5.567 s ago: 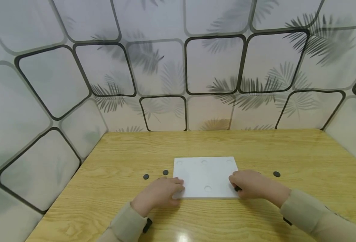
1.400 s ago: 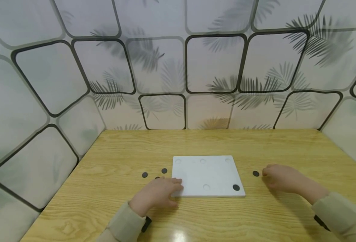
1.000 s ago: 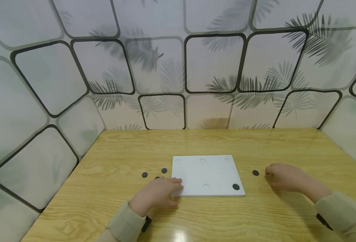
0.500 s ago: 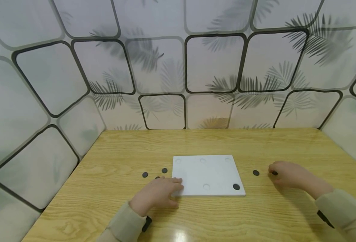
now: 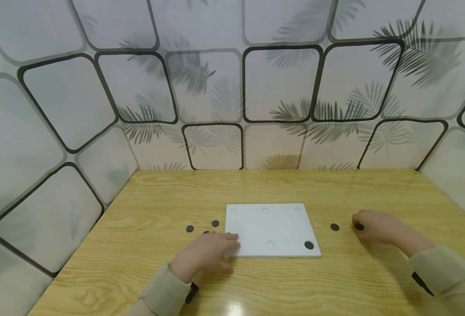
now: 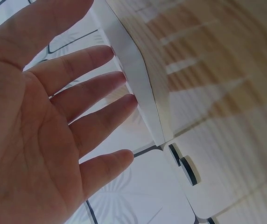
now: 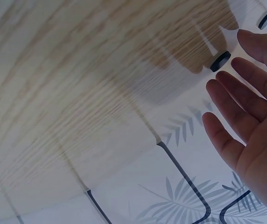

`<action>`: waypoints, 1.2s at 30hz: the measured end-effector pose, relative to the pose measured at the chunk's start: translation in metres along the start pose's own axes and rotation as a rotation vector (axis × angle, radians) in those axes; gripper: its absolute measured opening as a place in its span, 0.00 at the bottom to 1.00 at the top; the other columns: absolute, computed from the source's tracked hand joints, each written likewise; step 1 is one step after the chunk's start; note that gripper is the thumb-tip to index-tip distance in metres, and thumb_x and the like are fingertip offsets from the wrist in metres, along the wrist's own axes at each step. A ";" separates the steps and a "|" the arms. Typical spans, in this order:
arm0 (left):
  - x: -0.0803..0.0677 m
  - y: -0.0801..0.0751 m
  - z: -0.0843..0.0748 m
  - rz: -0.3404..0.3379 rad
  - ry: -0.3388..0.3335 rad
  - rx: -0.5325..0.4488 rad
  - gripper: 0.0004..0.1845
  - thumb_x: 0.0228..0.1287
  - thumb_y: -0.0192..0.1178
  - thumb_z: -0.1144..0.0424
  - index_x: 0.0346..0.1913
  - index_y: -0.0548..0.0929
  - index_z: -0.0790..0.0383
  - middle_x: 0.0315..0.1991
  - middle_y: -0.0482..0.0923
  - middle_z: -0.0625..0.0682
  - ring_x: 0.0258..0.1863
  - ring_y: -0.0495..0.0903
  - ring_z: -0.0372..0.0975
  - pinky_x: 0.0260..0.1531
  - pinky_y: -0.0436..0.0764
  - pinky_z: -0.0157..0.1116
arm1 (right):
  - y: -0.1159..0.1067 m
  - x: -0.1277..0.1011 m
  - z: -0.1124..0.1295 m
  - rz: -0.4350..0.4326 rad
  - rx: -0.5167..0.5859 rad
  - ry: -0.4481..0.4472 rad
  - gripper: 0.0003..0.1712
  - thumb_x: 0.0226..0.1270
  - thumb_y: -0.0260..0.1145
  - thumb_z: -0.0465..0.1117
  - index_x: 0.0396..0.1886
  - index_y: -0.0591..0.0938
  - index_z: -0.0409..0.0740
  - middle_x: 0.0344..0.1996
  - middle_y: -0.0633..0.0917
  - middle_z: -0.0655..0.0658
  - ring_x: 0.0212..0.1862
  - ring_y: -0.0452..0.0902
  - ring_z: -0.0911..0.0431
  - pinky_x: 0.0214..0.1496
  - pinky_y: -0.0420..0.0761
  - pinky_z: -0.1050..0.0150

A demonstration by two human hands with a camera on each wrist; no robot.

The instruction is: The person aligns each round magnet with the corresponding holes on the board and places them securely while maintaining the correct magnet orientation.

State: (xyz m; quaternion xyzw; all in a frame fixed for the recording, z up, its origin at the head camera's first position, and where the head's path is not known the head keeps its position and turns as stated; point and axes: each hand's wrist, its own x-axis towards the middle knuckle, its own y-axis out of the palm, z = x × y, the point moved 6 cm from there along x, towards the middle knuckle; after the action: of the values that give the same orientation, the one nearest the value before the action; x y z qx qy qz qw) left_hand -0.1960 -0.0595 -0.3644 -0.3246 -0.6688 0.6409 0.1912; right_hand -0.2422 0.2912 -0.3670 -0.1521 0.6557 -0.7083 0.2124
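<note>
Nearest, two beige sleeves [image 5: 165,281], with a dark piece [image 5: 191,292] showing under each. Next, the left hand [image 5: 202,254], palm down and gripping nothing, fingers straight and apart, fingertips at the left edge of a white board [image 5: 270,226].

Flat on the worktop [image 5: 256,186], between the two hands: that board, long axis running side to side, one long edge toward the person, roughly parallel to the worktop's back edge. No front or pointed end to tell.

In the near row of hollows, a seated disc [image 5: 309,245] at the right corner and a bare middle hollow [image 5: 270,244]; left corner covered by the left hand, so cannot tell there.

A little farther, right of the board, the right hand [image 5: 382,226], fingers straight, thumb apart, just beside a loose disc [image 5: 359,226]; cannot tell whether touching it. Between there and the board, another loose disc [image 5: 334,227]. Left of the board, three more discs [image 5: 215,223], one partly hidden behind the left hand. All flat and round, so pointing no particular way.

Farther back on the board, three far hollows [image 5: 266,210], all bare. Apparently an early stage: one disc in place, at least four hollows left, five discs loose.

Farthest, a wall [image 5: 212,83] of dark-outlined squares and leaf shapes.
</note>
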 end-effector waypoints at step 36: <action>-0.001 -0.001 -0.001 0.007 -0.026 -0.032 0.27 0.50 0.63 0.50 0.55 0.74 0.53 0.60 0.65 0.47 0.59 0.63 0.38 0.57 0.63 0.42 | 0.003 0.002 0.002 -0.004 0.009 -0.073 0.09 0.46 0.65 0.29 0.21 0.76 0.47 0.20 0.71 0.56 0.22 0.62 0.64 0.21 0.66 0.66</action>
State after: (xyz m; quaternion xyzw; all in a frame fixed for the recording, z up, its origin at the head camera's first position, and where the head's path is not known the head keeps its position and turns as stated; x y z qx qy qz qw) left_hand -0.1953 -0.0594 -0.3628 -0.3216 -0.6801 0.6352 0.1748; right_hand -0.2425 0.2888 -0.3698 -0.1783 0.6441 -0.7056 0.2356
